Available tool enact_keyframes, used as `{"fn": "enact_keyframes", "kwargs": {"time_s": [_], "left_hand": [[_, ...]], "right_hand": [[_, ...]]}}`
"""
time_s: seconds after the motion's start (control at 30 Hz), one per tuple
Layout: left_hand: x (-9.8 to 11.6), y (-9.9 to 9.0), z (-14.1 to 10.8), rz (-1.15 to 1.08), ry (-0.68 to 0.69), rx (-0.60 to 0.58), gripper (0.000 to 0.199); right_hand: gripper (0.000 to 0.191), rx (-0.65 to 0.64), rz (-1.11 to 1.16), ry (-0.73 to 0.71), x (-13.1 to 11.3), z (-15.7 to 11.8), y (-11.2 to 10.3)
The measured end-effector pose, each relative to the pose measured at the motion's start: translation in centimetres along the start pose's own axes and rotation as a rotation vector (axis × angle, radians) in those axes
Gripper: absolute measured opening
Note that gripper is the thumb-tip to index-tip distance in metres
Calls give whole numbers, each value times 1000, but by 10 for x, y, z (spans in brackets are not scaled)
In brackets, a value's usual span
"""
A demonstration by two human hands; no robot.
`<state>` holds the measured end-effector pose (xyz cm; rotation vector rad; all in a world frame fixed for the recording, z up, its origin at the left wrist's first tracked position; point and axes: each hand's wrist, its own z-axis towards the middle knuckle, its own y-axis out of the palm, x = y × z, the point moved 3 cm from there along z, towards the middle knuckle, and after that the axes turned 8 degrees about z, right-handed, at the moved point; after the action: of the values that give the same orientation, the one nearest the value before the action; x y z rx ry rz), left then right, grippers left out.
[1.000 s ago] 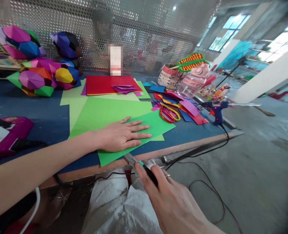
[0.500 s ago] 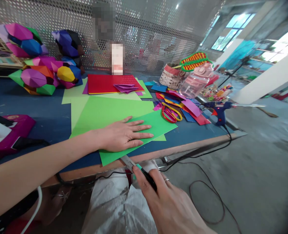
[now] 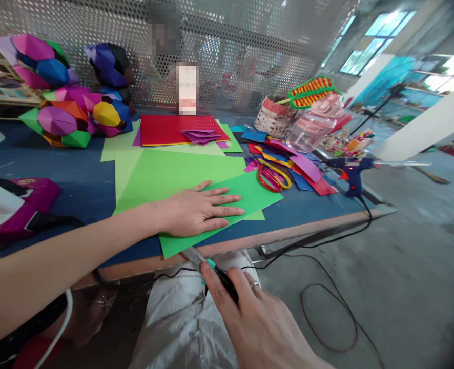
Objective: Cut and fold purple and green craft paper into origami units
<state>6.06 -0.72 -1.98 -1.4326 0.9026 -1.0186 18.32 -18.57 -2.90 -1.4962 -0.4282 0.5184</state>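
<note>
My left hand (image 3: 196, 209) lies flat with fingers spread on a darker green sheet (image 3: 253, 195), pressing it onto lighter green sheets (image 3: 153, 174). The darker sheet sits slanted, and its lower left corner reaches over the table's front edge. Below that corner, my right hand (image 3: 250, 312) is wrapped round the black and teal handle of a knife (image 3: 221, 277). The blade points up and left, with its tip at the sheet's lower edge. Red and yellow scissors (image 3: 273, 177) rest by the sheet's right end.
Red sheets (image 3: 165, 130) lie behind. Coloured scraps (image 3: 307, 169), a pink bottle (image 3: 313, 125) and a blue glue gun (image 3: 353, 174) are at the right. Folded paper shapes (image 3: 60, 123) stand back left, a magenta device (image 3: 38, 200) at the left. A black cable (image 3: 327, 240) hangs along the edge.
My right hand and the knife have moved left along the sheet's lower edge. My left hand keeps its place on the sheet. The view has shifted slightly.
</note>
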Motion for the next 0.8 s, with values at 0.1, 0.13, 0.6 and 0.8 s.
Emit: {"fn": "enact_keyframes", "kwargs": {"time_s": [0.1, 0.13, 0.6, 0.8], "left_hand": [[0, 0, 0, -17, 9, 10, 49], [0, 0, -1, -20, 11, 13, 48], [1, -2, -1, -31, 8, 19, 48], [0, -1, 0, -27, 8, 16, 49]], "right_hand": [[73, 6, -17, -13, -1, 0, 1], [74, 6, -19, -19, -2, 0, 1], [67, -3, -18, -80, -5, 9, 3], [63, -6, -32, -86, -7, 11, -2]]}}
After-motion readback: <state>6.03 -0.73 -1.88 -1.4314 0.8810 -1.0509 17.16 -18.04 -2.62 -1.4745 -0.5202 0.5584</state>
